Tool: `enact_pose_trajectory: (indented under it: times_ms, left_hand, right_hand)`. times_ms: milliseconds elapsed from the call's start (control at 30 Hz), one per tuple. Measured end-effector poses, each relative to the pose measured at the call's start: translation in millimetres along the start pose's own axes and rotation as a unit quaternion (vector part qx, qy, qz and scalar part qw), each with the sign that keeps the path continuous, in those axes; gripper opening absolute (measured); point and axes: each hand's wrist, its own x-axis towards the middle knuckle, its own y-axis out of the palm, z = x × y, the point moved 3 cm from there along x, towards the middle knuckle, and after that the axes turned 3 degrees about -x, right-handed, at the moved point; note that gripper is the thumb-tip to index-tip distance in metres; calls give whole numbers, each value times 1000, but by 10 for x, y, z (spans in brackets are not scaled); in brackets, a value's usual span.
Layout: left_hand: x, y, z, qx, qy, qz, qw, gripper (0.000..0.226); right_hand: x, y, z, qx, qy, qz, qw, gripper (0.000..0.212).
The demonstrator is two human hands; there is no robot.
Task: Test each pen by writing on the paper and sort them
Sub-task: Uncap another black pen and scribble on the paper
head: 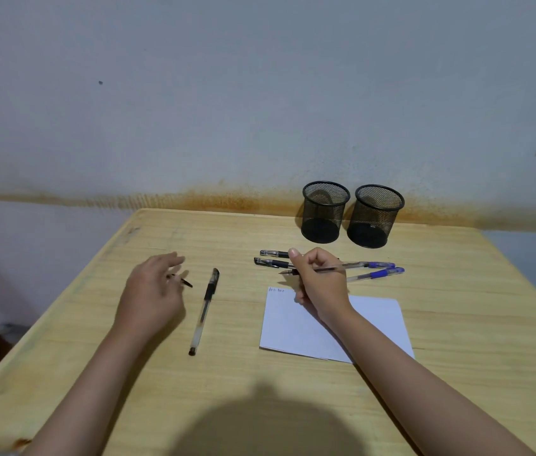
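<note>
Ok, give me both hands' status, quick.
Left hand: fingers loosely curled, holding a small black pen cap.
Right hand: gripping an uncapped pen, tip pointing left above the paper.

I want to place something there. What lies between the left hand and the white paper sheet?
In the head view, one capped black-gripped clear pen lies on the wooden table between the left hand and the white paper sheet.
</note>
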Motion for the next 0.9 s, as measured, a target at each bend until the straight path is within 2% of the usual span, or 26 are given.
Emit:
enact_pose_trajectory:
  times_ms: [133,367,433,533,600,700,900]
  left_hand:
    - [57,-53,294,35,-14,84,996,39]
    - [99,-106,256,18,-17,53,998,11]
    - [79,-121,164,-20,-23,46,998,12]
    - [11,-96,-96,-140,-49,43,988,17]
    - [-19,-62,-322,-205,-15,63,977,21]
    - [-49,5,-593,-236,54,98,965,21]
    - [-110,181,-828,-291,87,116,946,26]
  right_hand:
    - [-28,17,37,-29,-25,36,999,24]
    - [-94,23,112,-71,-6,63,995,7]
    - [-160,13,219,-106,-50,66,991,7]
    - [-300,-5,344,-87,-97,86,988,5]
    - [-393,-13,409,-57,-108,105,987,7]
    - [-494,-26,492,-23,-110,124,986,6]
    - [-551,-114,568,-44,-126,115,984,4]
